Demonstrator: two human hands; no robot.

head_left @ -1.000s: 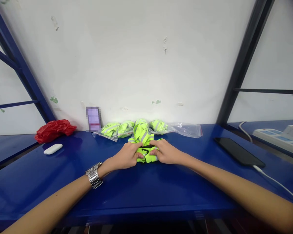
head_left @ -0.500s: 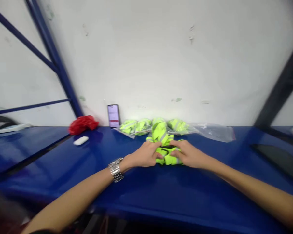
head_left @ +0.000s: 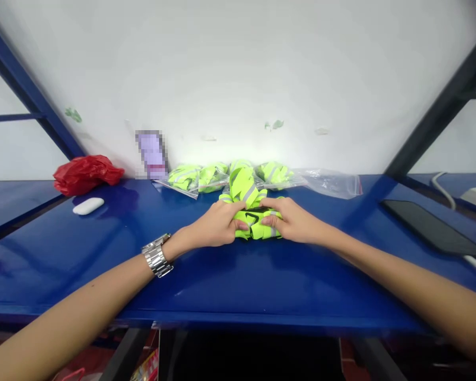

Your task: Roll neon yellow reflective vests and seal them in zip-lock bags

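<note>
My left hand (head_left: pixel 221 222) and my right hand (head_left: pixel 289 219) grip a bundle of fluorescent yellow-green reflective strap (head_left: pixel 257 230) from its two sides. Silver-grey stripes and a black part show on the bundle, which rests on the blue table (head_left: pixel 238 286). Thumbs face me, while the other fingers are mostly hidden behind the strap. Just beyond, a loop of the same strap (head_left: pixel 241 185) rises from the bundle. Behind it lie several clear bags (head_left: pixel 183 179) holding the same yellow-green material.
A flat clear plastic bag (head_left: pixel 333 184) lies right of the filled ones. At left are a red plastic bag (head_left: pixel 87 174), a white rounded object (head_left: pixel 88 206) and a propped phone (head_left: pixel 153 153). A dark tablet-like device (head_left: pixel 432 226) with a white cable lies at right. Metal posts (head_left: pixel 424 95) flank the wall.
The camera view has shifted, so the table and everything on it appear higher and nearer. Both hands keep their grip on the strap bundle.
</note>
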